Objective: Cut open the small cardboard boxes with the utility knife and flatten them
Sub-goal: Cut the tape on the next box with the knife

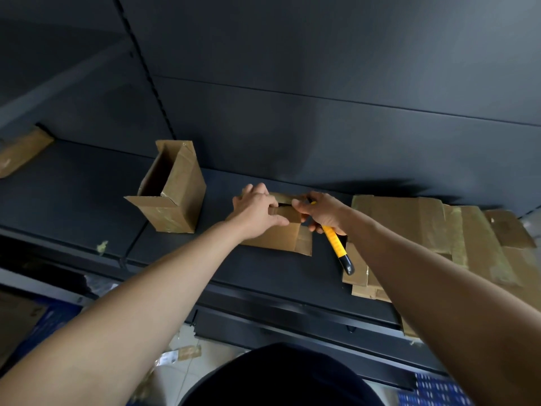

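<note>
A small brown cardboard box [282, 235] with tape on it stands on the dark shelf [73, 194] in the middle of the view. My left hand [257, 210] grips its top left edge and flap. My right hand [323, 213] is shut on a yellow utility knife [336, 244] with a black end; the handle points down toward me and its blade end is hidden at the box's top, by a dark slit between the flaps. A second small box [172, 194] lies open on its side to the left.
Several flattened cardboard pieces [433, 230] are piled on the shelf to the right. Another cardboard piece [20, 153] lies at the far left. Dark back panels rise behind the shelf. Paper scraps lie on the tiled floor [184, 367] below.
</note>
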`<state>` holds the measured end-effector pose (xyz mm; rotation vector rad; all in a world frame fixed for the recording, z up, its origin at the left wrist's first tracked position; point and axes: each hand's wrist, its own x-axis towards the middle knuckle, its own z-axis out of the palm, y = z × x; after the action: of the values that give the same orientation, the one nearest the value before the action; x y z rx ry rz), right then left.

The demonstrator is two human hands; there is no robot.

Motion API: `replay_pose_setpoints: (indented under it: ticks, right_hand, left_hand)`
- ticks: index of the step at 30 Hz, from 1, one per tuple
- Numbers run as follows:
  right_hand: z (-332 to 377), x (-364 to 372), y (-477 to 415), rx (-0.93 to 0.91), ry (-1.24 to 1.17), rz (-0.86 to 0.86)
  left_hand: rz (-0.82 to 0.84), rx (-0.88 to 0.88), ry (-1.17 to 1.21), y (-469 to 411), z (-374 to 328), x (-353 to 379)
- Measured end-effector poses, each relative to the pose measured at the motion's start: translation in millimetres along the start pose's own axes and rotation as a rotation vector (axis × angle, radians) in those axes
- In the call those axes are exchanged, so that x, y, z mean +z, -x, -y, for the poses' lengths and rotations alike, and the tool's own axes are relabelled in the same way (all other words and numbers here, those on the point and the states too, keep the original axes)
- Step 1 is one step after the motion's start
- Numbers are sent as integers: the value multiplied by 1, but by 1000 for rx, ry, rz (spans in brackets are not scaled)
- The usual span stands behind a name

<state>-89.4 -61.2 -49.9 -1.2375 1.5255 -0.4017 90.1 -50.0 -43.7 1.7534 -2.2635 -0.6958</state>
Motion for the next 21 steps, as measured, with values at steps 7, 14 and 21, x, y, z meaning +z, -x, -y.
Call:
replay_pose_setpoints:
  ticks: [7,14,21]
  right_hand:
    - [5,-20,10,134,-119,-49]
    - [1,-34,24,21,-135,-3]
    - [6,-18,18,-34,2,-35]
  left_hand:
    - [61,-45,-43,-9,-8,-11]
    - [60,-52,-57,-12,-11,-16]
    - [115,-5,-48,-11,-12,-20]
